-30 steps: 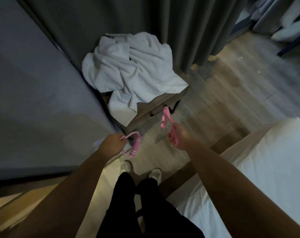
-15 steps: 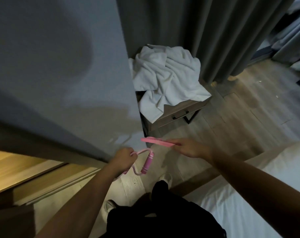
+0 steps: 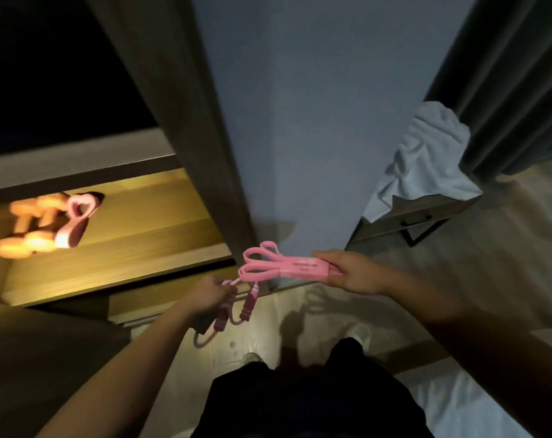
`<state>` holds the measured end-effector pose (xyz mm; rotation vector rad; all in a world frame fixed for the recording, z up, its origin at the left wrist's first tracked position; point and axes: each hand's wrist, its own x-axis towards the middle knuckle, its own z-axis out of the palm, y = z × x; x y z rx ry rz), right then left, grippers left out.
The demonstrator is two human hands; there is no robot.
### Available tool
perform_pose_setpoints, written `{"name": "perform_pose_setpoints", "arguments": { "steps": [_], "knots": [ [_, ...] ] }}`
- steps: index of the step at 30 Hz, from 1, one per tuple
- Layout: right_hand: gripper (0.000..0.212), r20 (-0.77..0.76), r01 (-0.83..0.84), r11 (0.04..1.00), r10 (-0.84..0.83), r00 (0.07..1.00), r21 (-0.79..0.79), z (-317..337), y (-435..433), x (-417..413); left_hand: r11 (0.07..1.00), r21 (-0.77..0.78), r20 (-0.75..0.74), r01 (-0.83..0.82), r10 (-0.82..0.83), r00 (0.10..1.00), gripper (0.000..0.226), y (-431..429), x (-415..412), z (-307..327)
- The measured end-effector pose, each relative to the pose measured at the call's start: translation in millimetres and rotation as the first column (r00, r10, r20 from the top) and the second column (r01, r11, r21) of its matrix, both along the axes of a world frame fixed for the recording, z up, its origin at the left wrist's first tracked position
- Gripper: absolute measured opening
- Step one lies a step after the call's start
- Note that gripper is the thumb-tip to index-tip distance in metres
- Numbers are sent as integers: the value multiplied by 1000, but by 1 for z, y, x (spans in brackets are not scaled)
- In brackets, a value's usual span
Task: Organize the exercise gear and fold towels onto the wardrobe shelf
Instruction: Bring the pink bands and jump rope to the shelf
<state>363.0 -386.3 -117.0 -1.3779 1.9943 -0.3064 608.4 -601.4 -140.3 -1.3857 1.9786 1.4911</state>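
Note:
My right hand (image 3: 353, 273) pinches a folded pink resistance band (image 3: 287, 265), held flat with its loops pointing left toward the wardrobe. My left hand (image 3: 210, 295) grips a pink jump rope (image 3: 236, 311); its handles and cord loops hang below my fist. The lit wooden wardrobe shelf (image 3: 135, 248) lies to the left. On it sit orange dumbbells (image 3: 28, 229) and another pink band (image 3: 75, 221), both blurred. A crumpled white towel (image 3: 426, 156) lies heaped on a small table at the right.
The grey wardrobe side panel (image 3: 300, 121) stands straight ahead between the shelf and the wooden side table (image 3: 420, 216). Dark curtains (image 3: 508, 74) hang at the right. A white bed (image 3: 477, 399) edge is at lower right. My legs and shoes are below.
My view has swung left, bringing the lit shelf with the dumbbells into sight. Both hands have moved toward the wardrobe, and the band in my right hand now lies level, pointing left.

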Motion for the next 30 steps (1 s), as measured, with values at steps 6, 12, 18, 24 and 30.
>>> {"name": "perform_pose_setpoints", "arguments": {
  "steps": [6, 12, 18, 24, 30],
  "knots": [
    [54, -96, -225, 967, 214, 972, -116, 18, -72, 71, 880, 193, -71, -435, 454, 888, 35, -49, 80, 19],
    [52, -173, -405, 902, 380, 909, -150, 24, -129, 100, 832, 187, -216, -523, 554, 804, 44, -73, 116, 25],
    [52, -164, -452, 884, 431, 887, -119, 14, -183, 133, 763, 40, -290, -645, 626, 724, 32, -89, 155, 20],
    [45, -200, -490, 861, 461, 865, -138, -24, -249, 184, 753, -46, -278, -656, 621, 733, 31, -141, 206, 7],
    [49, -177, -459, 845, 425, 888, -275, -93, -325, 228, 748, -16, -309, -664, 628, 714, 30, -216, 256, -47]
  ]
}}
